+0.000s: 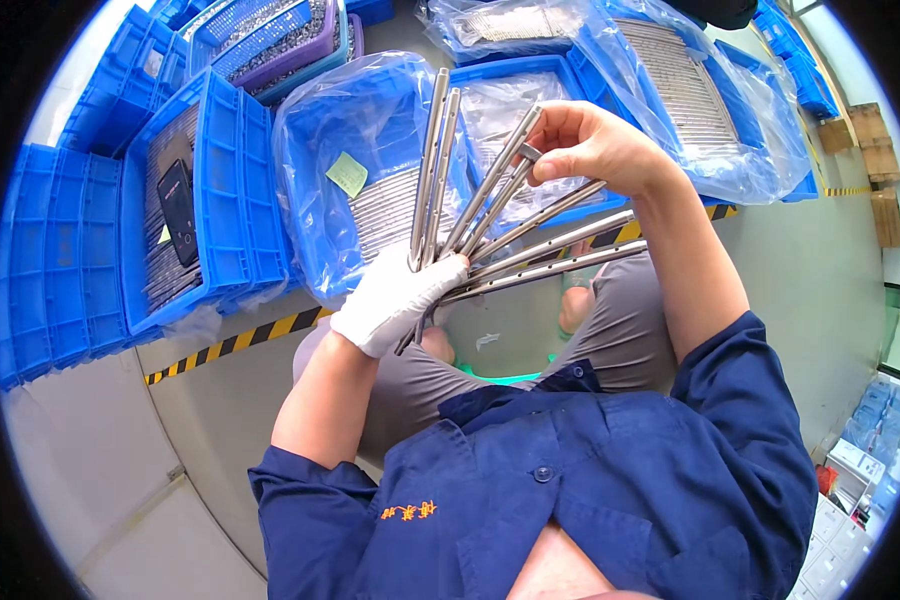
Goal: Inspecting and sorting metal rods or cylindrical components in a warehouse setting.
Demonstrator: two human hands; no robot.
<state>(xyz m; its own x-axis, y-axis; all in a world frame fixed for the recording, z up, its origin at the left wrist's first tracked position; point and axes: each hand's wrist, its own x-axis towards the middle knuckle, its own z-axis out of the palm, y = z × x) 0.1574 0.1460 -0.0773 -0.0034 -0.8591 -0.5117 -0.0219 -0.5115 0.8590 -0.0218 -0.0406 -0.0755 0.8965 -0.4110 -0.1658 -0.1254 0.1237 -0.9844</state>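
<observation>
My left hand (398, 297), in a white glove, is closed round the lower ends of several metal rods (525, 268). The rods are slim and silvery, with small holes along their length, and they fan out upward and to the right. My bare right hand (595, 148) is at the upper end of the middle rods. Its thumb and fingers pinch a small flat grey metal piece (530, 152) against a rod end; its exact kind I cannot make out. Beyond the left hand, a plastic-lined blue crate (305, 185) holds a row of similar rods (388, 212) and a yellow-green paper note (347, 174).
More blue crates (570, 75) with lined-up rods (675, 85) stand ahead and to the right. On the left, a black phone (177, 212) lies on rods in another crate (232, 190). Baskets (250, 40) of small metal parts are behind. Striped floor tape (235, 345) runs along the crates.
</observation>
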